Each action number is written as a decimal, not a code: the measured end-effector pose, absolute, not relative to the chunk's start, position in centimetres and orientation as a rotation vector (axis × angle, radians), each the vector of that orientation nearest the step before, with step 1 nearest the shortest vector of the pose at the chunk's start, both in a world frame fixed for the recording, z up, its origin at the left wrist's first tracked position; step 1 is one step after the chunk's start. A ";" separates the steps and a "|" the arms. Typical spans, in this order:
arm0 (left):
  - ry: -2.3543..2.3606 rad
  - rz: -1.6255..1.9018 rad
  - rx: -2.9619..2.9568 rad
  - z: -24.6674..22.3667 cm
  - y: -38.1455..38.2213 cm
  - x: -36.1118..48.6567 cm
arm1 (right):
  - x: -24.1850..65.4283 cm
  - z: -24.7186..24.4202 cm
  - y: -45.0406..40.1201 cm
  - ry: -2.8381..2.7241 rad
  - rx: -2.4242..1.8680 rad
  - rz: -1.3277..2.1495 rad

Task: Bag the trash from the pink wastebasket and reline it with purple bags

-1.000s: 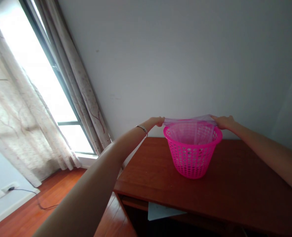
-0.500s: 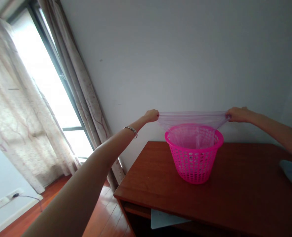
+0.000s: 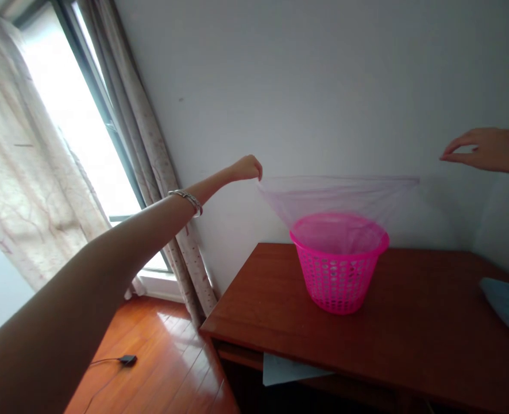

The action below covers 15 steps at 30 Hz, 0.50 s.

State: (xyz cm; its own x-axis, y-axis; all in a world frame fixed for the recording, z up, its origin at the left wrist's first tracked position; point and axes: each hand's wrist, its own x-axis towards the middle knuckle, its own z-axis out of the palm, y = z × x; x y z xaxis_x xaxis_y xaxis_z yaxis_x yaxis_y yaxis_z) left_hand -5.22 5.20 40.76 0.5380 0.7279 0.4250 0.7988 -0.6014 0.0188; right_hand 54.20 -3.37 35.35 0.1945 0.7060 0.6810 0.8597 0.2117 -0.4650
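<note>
Pink basket [image 3: 339,260]: stood on desk [image 3: 258,299]. Above its left, left hand [image 3: 246,168] gripped translucent bag [image 3: 336,194]; above its right, right hand [image 3: 489,149] hung pinched closed, off the bag.

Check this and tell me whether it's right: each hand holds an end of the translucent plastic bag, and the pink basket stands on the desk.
Not quite: only the left hand holds an end of the translucent plastic bag. The head view shows the right hand apart from it. The pink basket does stand on the desk.
</note>
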 end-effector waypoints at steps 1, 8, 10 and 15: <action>-1.295 -0.719 -2.686 40.7 4.9 -5.5 | 53.6 34.9 -3.9 -1.558 -1.586 -0.120; -1.885 -1.093 -2.845 38.4 4.5 -3.9 | 48.3 30.7 -3.3 -1.191 -1.645 0.935; -2.076 -0.844 -2.955 37.9 4.5 -2.7 | 47.1 30.4 -2.3 -1.224 -1.725 1.076; -2.234 -0.140 -3.036 37.3 4.6 -0.6 | 45.3 31.7 -1.5 -1.529 -1.773 1.011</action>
